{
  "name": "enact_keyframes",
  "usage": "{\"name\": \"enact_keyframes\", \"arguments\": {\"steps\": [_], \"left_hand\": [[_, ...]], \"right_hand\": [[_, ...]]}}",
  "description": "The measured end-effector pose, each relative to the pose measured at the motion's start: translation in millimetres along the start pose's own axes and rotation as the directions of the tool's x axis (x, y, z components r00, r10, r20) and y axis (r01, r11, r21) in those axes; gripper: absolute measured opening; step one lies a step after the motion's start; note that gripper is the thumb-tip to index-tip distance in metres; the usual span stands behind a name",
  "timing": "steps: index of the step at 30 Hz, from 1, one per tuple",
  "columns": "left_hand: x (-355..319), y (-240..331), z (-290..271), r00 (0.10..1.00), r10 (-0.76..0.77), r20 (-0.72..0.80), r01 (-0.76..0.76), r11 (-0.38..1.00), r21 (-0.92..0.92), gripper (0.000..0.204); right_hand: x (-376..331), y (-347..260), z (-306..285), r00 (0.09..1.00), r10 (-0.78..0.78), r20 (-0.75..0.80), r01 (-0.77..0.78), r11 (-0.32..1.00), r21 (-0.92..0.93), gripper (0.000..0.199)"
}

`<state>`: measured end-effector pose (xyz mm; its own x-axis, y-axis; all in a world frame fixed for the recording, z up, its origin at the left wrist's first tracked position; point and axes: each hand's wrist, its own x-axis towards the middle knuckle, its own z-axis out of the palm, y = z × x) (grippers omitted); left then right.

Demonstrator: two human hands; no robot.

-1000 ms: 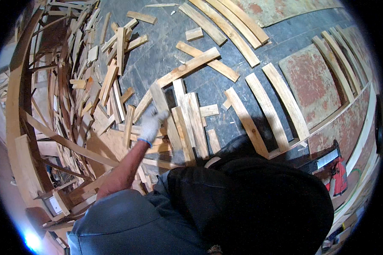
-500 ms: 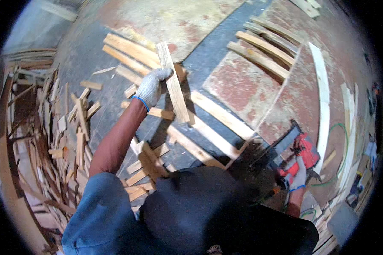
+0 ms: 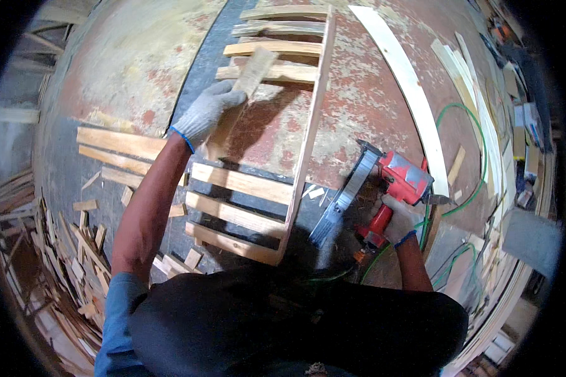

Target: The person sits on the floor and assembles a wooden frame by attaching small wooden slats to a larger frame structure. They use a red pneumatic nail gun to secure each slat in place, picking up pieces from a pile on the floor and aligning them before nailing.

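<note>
My left hand [image 3: 207, 112], in a pale knit glove with a blue cuff, grips a short wooden board [image 3: 258, 68]. It holds the board tilted over the gap between the upper and lower slats of a ladder-like wooden frame. The frame's long rail [image 3: 310, 135] runs away from me, with several slats reaching left from it, such as a far slat [image 3: 267, 73] and a nearer slat [image 3: 242, 182]. In my gloved right hand [image 3: 401, 220] is a red nail gun [image 3: 404, 179], wrapped round its handle. The gun's long metal magazine [image 3: 344, 200] points towards the frame's near end.
Right of the frame lies a long pale plank [image 3: 409, 91], with a green hose [image 3: 483, 151] looping beside more strips. Loose boards [image 3: 122, 143] lie at left, near a heap of scrap wood [image 3: 56, 270]. Small offcuts [image 3: 316, 193] sit between rail and gun.
The view has turned rightward, bringing the whole frame towards the middle. My left hand has carried the board over to the frame's gap. The nail gun remains in my right hand.
</note>
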<state>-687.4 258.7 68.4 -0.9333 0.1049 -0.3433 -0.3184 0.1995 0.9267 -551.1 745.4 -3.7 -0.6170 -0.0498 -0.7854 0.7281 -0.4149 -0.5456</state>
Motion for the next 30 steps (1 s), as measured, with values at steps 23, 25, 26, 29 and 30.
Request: {"name": "enact_keyframes", "arguments": {"steps": [23, 25, 26, 29, 30], "left_hand": [[64.1, -23.0, 37.1, 0.890, 0.378, 0.254, -0.380, 0.306, 0.873, 0.061], [66.8, -25.4, 41.9, 0.891, 0.369, 0.263, -0.379, 0.287, 0.880, 0.061], [67.8, -26.8, 43.6, 0.892, 0.365, 0.268, -0.379, 0.277, 0.883, 0.061], [74.0, -34.5, 40.8, 0.863, 0.406, 0.300, -0.423, 0.258, 0.869, 0.063], [75.0, -32.5, 41.3, 0.885, 0.367, 0.288, -0.397, 0.268, 0.878, 0.063]], "right_hand": [[13.1, -44.5, 26.4, 0.916, -0.063, 0.396, -0.084, 0.936, 0.342, 0.024], [15.3, -49.1, 38.4, 0.898, -0.076, 0.433, -0.092, 0.930, 0.356, 0.024], [16.7, -49.8, 44.8, 0.889, -0.084, 0.451, -0.097, 0.927, 0.363, 0.024], [21.1, -51.8, 57.2, 0.874, -0.063, 0.482, -0.107, 0.942, 0.317, 0.021], [22.5, -52.1, 60.9, 0.865, -0.063, 0.498, -0.109, 0.945, 0.308, 0.021]]}}
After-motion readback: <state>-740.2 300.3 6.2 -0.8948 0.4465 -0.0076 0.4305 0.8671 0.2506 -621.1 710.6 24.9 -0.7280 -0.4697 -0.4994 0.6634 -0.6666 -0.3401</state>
